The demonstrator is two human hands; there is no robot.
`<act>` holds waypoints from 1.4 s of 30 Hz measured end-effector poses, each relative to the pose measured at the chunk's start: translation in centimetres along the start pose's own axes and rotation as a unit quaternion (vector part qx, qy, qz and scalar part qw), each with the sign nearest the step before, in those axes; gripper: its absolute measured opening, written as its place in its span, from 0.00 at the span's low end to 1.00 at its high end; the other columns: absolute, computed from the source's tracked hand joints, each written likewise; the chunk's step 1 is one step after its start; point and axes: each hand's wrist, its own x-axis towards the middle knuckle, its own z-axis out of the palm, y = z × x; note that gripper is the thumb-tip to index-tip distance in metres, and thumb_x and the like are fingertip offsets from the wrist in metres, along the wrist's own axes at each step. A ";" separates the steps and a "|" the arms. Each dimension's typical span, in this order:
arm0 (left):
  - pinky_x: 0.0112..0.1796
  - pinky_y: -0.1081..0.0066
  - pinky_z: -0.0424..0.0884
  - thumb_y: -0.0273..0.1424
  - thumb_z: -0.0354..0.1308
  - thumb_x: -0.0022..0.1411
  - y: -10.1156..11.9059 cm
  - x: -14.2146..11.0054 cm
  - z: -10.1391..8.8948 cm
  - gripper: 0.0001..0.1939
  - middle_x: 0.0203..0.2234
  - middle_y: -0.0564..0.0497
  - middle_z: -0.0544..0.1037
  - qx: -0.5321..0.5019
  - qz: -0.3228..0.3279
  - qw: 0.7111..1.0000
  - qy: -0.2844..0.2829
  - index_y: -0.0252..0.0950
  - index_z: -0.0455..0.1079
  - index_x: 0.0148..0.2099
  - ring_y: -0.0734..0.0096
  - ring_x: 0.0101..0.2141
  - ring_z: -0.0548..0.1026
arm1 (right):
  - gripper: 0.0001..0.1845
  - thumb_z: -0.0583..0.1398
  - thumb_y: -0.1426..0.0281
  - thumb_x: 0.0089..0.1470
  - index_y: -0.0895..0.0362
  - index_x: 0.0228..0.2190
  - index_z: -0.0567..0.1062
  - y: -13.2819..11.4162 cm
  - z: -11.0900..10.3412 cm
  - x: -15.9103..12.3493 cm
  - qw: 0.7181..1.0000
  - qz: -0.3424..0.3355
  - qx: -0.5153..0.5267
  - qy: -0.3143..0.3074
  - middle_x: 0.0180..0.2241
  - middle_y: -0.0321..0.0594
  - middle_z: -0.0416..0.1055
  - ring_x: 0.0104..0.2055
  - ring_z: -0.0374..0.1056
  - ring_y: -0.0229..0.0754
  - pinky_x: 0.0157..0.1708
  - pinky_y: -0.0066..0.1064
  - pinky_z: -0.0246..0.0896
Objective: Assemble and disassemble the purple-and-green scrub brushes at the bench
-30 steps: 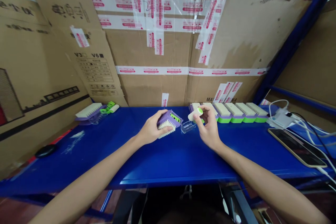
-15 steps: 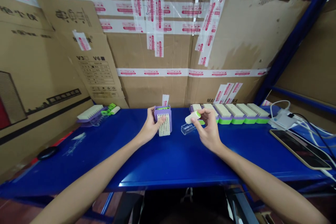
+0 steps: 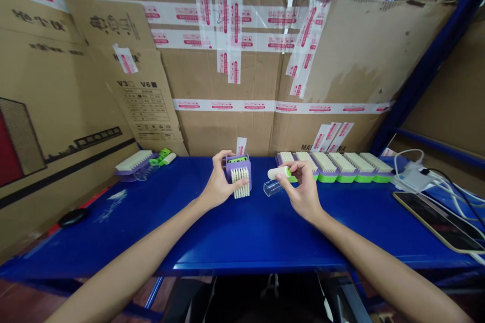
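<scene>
My left hand (image 3: pixel 216 185) is closed around a purple brush (image 3: pixel 241 175), thumb across its cream bristles, which face me. Green parts show inside the brush's open top. Between the thumb and fingers of my right hand (image 3: pixel 306 193) is a small white roller (image 3: pixel 278 172) with a green end, held nearly level. Just below it on the table lies a clear plastic cover (image 3: pixel 272 189), partly hidden by the right hand. Roller and brush are apart, a short gap between them.
Behind my right hand stands a row of several purple-and-green brushes (image 3: pixel 344 164), bristles up. At the back left lie another brush (image 3: pixel 134 161) and green parts (image 3: pixel 162 156). A phone (image 3: pixel 435 219) and white cables (image 3: pixel 454 189) are at right. Cardboard (image 3: pixel 227 126) walls the blue table (image 3: pixel 235 242).
The roller has turned from a slant to nearly level in my right hand. My left hand has tilted the brush slightly. The whole view has shifted a little.
</scene>
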 end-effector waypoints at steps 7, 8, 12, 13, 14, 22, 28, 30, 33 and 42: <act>0.66 0.41 0.73 0.47 0.74 0.70 1.8 1.0 -1.4 0.28 0.63 0.41 0.70 0.121 0.104 0.987 -0.015 0.45 0.69 0.63 0.47 0.65 0.73 | 0.16 0.70 0.62 0.69 0.48 0.44 0.67 -0.4 0.0 0.0 0.999 -0.029 -0.033 -0.017 0.47 0.42 0.78 0.49 0.78 0.49 0.49 0.45 0.76; 0.66 0.41 0.74 0.47 0.74 0.70 1.9 1.1 -1.4 0.26 0.62 0.41 0.70 0.123 0.097 0.988 -0.015 0.44 0.69 0.61 0.47 0.65 0.74 | 0.15 0.70 0.62 0.69 0.48 0.44 0.68 -0.4 0.0 0.0 0.999 -0.033 -0.038 -0.019 0.47 0.43 0.78 0.49 0.78 0.49 0.49 0.46 0.77; 0.63 0.43 0.77 0.48 0.73 0.70 2.0 1.1 -1.4 0.25 0.59 0.42 0.74 0.120 0.065 0.991 -0.016 0.43 0.70 0.59 0.49 0.61 0.78 | 0.13 0.68 0.62 0.71 0.48 0.47 0.69 -0.3 0.0 -0.1 0.997 -0.044 -0.057 -0.025 0.48 0.44 0.77 0.47 0.79 0.50 0.48 0.47 0.78; 0.61 0.45 0.78 0.48 0.73 0.70 2.1 1.1 -1.4 0.25 0.57 0.43 0.75 0.119 0.062 0.991 -0.019 0.43 0.70 0.59 0.50 0.59 0.78 | 0.12 0.68 0.62 0.72 0.48 0.48 0.70 -0.3 0.0 -0.2 0.997 -0.047 -0.061 -0.027 0.48 0.44 0.78 0.47 0.79 0.49 0.48 0.47 0.79; 0.60 0.48 0.79 0.48 0.73 0.70 2.1 1.2 -1.5 0.25 0.56 0.43 0.76 0.120 0.061 0.991 -0.023 0.42 0.71 0.59 0.52 0.57 0.79 | 0.12 0.68 0.62 0.72 0.48 0.48 0.70 -0.2 0.0 -0.2 0.996 -0.050 -0.066 -0.029 0.48 0.44 0.78 0.46 0.79 0.49 0.48 0.47 0.79; 0.55 0.54 0.81 0.48 0.74 0.69 2.7 1.6 -2.3 0.27 0.54 0.45 0.77 0.140 0.073 0.987 -0.031 0.42 0.74 0.62 0.54 0.54 0.81 | 0.10 0.66 0.64 0.73 0.48 0.51 0.71 -0.5 0.0 -0.3 0.993 -0.064 -0.088 -0.041 0.48 0.43 0.79 0.45 0.79 0.49 0.48 0.45 0.78; 0.57 0.52 0.81 0.52 0.74 0.68 3.3 2.0 -3.0 0.29 0.54 0.44 0.77 0.156 0.058 0.984 -0.068 0.43 0.75 0.63 0.54 0.53 0.81 | 0.08 0.64 0.63 0.75 0.48 0.51 0.71 -0.9 0.0 -0.3 0.991 -0.065 -0.094 -0.070 0.46 0.43 0.79 0.45 0.79 0.49 0.47 0.46 0.78; 0.57 0.52 0.82 0.53 0.74 0.68 3.5 2.1 -3.3 0.30 0.54 0.44 0.76 0.167 0.059 0.980 -0.087 0.42 0.75 0.63 0.54 0.53 0.81 | 0.08 0.64 0.63 0.75 0.48 0.51 0.71 -0.9 0.0 -0.4 0.990 -0.069 -0.098 -0.073 0.46 0.43 0.79 0.46 0.79 0.50 0.47 0.46 0.77; 0.55 0.53 0.83 0.54 0.73 0.68 3.7 2.2 -3.6 0.29 0.53 0.44 0.76 0.180 0.068 0.977 -0.095 0.41 0.75 0.61 0.55 0.51 0.81 | 0.08 0.64 0.64 0.75 0.48 0.51 0.71 -1.0 0.0 -0.4 0.988 -0.077 -0.105 -0.080 0.47 0.44 0.78 0.46 0.79 0.50 0.47 0.47 0.77; 0.50 0.56 0.84 0.55 0.72 0.69 4.2 2.5 -5.0 0.29 0.51 0.45 0.76 0.212 0.077 0.965 -0.136 0.40 0.77 0.60 0.59 0.45 0.82 | 0.07 0.63 0.63 0.76 0.48 0.51 0.70 -1.3 0.0 -0.4 0.984 -0.085 -0.106 -0.114 0.46 0.43 0.78 0.47 0.78 0.50 0.49 0.47 0.77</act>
